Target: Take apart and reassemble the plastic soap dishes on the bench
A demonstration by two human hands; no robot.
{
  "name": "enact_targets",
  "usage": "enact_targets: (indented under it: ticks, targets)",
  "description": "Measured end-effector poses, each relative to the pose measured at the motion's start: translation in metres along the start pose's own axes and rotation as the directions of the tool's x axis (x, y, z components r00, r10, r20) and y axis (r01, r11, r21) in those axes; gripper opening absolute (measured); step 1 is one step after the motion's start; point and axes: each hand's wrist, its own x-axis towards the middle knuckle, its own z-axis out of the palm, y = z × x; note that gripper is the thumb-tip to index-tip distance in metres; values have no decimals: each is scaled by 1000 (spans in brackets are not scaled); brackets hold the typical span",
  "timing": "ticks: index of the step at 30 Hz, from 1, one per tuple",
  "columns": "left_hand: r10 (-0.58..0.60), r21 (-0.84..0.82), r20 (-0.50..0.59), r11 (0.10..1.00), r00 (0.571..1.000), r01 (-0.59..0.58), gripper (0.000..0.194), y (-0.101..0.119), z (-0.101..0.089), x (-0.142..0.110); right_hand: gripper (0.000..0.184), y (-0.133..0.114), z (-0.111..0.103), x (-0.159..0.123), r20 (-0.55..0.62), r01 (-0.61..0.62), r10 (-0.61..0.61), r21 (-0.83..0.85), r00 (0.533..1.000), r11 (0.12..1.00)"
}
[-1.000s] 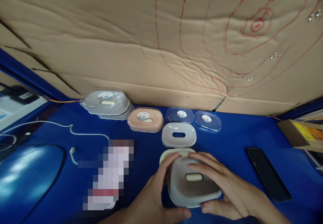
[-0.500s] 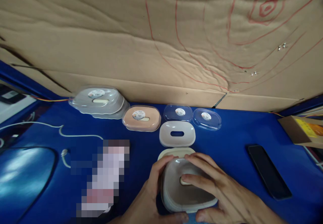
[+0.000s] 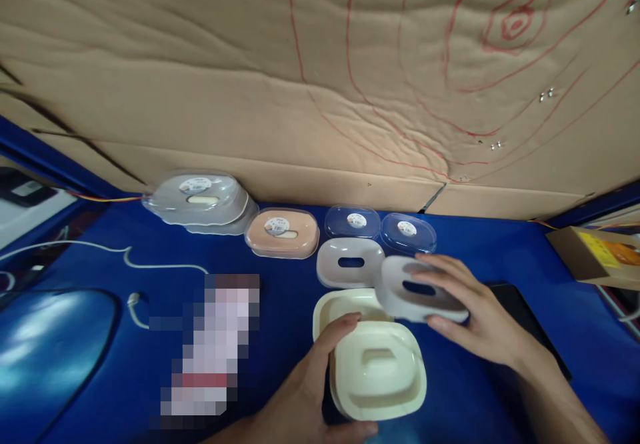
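Note:
My right hand (image 3: 483,317) grips a pale grey slotted soap dish tray (image 3: 395,297) by its right side, lifted and slightly tilted. My left hand (image 3: 310,387) curls around the left side of a cream soap dish base (image 3: 381,397) with a raised block in its middle. Behind that base, partly covered by it, lies another cream dish (image 3: 327,311). A second pale grey slotted tray (image 3: 330,267) rests farther back, close to the one in my right hand. Two clear lids (image 3: 340,223) with round labels lie behind it.
A peach lidded soap dish (image 3: 260,241) and stacked grey lidded ones (image 3: 230,201) stand along the cardboard wall (image 3: 200,117). A dark phone (image 3: 545,347) lies at right, partly behind my arm. A cable (image 3: 165,267) and a pixelated item (image 3: 215,337) are at left. A cardboard box (image 3: 575,257) is far right.
The grey slotted tray has come off the cream base and moved up and right in my right hand. The cream base's inside now shows, with my left hand still around it.

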Motion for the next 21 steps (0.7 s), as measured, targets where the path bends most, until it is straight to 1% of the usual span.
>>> enact_targets:
  ticks: [2, 3, 6, 9, 13, 15, 17, 19, 20, 21]
  targets:
    - [59, 51, 1, 997, 998, -59, 114, 8, -1, 2, 49, 10, 0, 1, -79, -57, 51, -82, 996, 995]
    - [93, 83, 6, 992, 996, -93, 111, 12, -2, 4, 47, 14, 2, 1, -90, -75, 67, -97, 994, 992]
    - [155, 190, 29, 969, 988, -157, 107, 20, -4, 7, 50, 17, 6, 0, -47, -99, 96, -79, 994, 992]
    - [151, 284, 47, 946, 987, -158, 101, 26, -7, 10, 55, 16, 7, -3, 9, -130, 131, -70, 991, 989]
    - [171, 351, 60, 919, 983, -181, 96, 30, -10, 13, 51, 22, 5, -7, 9, -187, 188, -71, 982, 980]
    - [185, 383, 80, 901, 980, -201, 92, 31, -11, 14, 49, 24, 4, -6, 11, -183, 185, -80, 983, 980]
    - [191, 415, 89, 885, 978, -210, 90, 30, -11, 15, 50, 17, 5, -5, -1, -145, 146, -112, 989, 983]
    - [199, 440, 81, 872, 977, -214, 90, 30, -11, 16, 57, -2, 6, -5, 14, -76, 78, -121, 997, 990]
    - [208, 444, 72, 869, 975, -218, 92, 30, -11, 17, 65, -15, 8, -6, 56, -29, 35, -96, 998, 995]
    - [216, 441, 59, 870, 975, -220, 93, 31, -11, 18, 77, -28, 11, -6, 116, 22, -16, -47, 993, 999]
